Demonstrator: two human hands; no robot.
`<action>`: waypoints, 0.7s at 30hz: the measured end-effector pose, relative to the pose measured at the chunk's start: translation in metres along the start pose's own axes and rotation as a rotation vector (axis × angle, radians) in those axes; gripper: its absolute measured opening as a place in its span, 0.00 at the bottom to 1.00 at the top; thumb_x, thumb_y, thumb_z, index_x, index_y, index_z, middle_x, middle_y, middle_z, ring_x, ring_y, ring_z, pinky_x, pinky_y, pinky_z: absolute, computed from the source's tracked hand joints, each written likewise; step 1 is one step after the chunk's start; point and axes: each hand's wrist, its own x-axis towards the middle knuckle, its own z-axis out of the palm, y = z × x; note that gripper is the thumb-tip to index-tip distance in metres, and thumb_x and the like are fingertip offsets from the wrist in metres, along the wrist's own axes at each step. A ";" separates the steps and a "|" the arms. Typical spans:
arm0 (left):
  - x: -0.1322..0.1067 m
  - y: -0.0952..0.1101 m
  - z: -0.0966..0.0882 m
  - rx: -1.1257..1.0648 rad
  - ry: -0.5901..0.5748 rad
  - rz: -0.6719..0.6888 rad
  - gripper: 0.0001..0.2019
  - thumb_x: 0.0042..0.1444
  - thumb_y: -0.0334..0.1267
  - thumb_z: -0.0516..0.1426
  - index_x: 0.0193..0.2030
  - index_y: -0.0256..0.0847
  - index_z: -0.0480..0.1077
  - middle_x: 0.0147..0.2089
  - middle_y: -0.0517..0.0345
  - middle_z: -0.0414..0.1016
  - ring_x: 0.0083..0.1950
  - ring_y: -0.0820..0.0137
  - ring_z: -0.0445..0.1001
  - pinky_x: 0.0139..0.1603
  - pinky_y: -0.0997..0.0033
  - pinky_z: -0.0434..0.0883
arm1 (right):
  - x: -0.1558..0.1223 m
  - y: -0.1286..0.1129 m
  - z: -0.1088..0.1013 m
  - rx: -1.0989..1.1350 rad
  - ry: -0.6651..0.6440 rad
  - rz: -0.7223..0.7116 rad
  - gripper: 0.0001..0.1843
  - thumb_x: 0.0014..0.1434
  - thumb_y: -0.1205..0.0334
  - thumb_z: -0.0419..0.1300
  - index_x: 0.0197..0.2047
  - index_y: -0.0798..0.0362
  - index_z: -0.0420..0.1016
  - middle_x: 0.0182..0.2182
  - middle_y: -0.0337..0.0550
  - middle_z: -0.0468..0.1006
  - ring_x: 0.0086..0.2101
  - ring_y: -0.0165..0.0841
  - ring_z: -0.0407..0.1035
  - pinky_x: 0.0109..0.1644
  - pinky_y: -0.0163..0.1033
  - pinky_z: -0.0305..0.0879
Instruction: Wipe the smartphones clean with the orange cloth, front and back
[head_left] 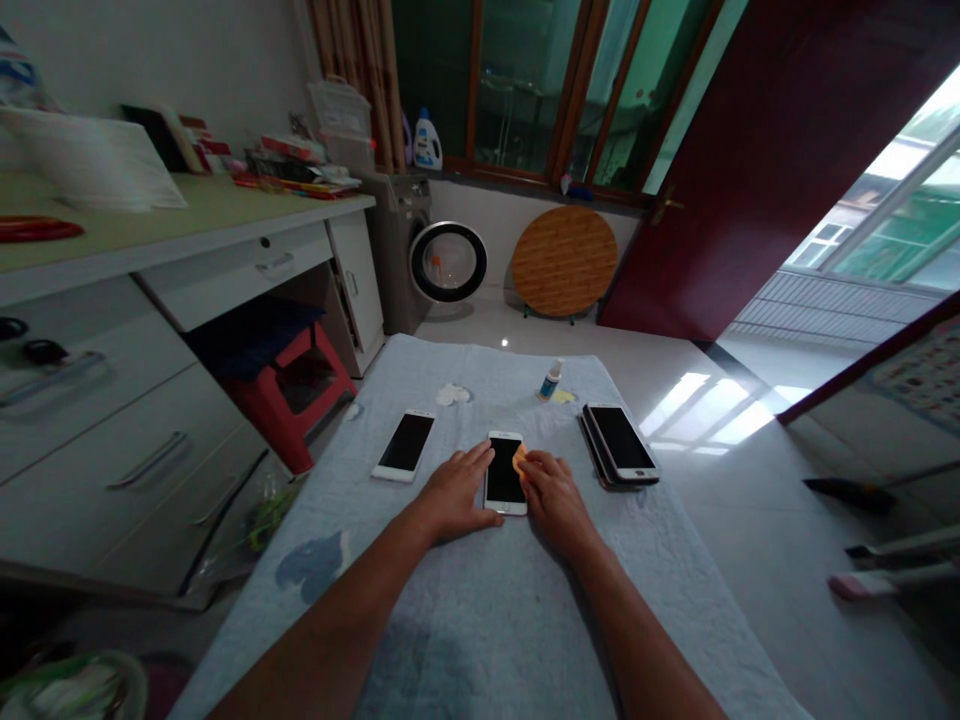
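Note:
A white-framed smartphone with a dark screen lies face up on the cloth-covered table, between my two hands. My left hand grips its left side, fingertips at the upper left edge and thumb at the lower left corner. Pinched in the fingers of my right hand is a small orange cloth, pressed on the screen's right side. Another white smartphone lies to the left. On the right, a white phone rests on a dark phone or case, partly hidden under it.
A small spray bottle stands near the far edge of the pale blue tablecloth. Left of the table are a red stool and a white desk. Beyond stand a washing machine with its door ajar and a round wooden tabletop.

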 end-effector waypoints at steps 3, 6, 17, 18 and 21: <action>0.001 -0.002 0.004 0.002 0.037 0.007 0.44 0.44 0.52 0.63 0.66 0.38 0.53 0.71 0.43 0.49 0.71 0.56 0.49 0.68 0.56 0.51 | -0.002 0.000 0.000 0.059 -0.007 -0.008 0.14 0.62 0.71 0.52 0.45 0.53 0.76 0.46 0.49 0.73 0.44 0.37 0.64 0.49 0.43 0.63; 0.000 -0.003 0.005 0.000 0.054 0.013 0.44 0.44 0.53 0.63 0.66 0.40 0.53 0.71 0.43 0.50 0.71 0.55 0.50 0.68 0.55 0.52 | -0.002 -0.006 -0.001 0.107 -0.050 -0.061 0.14 0.61 0.73 0.52 0.45 0.53 0.77 0.45 0.47 0.74 0.43 0.36 0.64 0.48 0.42 0.62; -0.001 0.000 0.005 0.020 0.088 0.019 0.41 0.46 0.54 0.61 0.64 0.36 0.56 0.70 0.42 0.53 0.68 0.54 0.55 0.66 0.56 0.55 | -0.004 -0.030 -0.008 0.140 -0.169 -0.218 0.14 0.62 0.70 0.53 0.46 0.51 0.76 0.47 0.45 0.73 0.43 0.35 0.64 0.48 0.43 0.59; -0.001 0.000 0.005 0.020 0.084 0.019 0.41 0.46 0.54 0.61 0.65 0.37 0.55 0.70 0.42 0.53 0.69 0.54 0.55 0.66 0.55 0.55 | -0.005 -0.027 -0.007 0.135 -0.156 -0.206 0.14 0.61 0.70 0.54 0.46 0.50 0.77 0.47 0.44 0.73 0.43 0.35 0.63 0.48 0.43 0.60; -0.001 0.000 0.003 0.021 0.068 0.021 0.42 0.47 0.55 0.61 0.65 0.37 0.55 0.70 0.42 0.52 0.69 0.55 0.53 0.67 0.55 0.53 | -0.006 -0.018 -0.003 0.103 -0.069 -0.125 0.15 0.60 0.72 0.54 0.45 0.50 0.78 0.45 0.46 0.73 0.43 0.36 0.63 0.48 0.42 0.62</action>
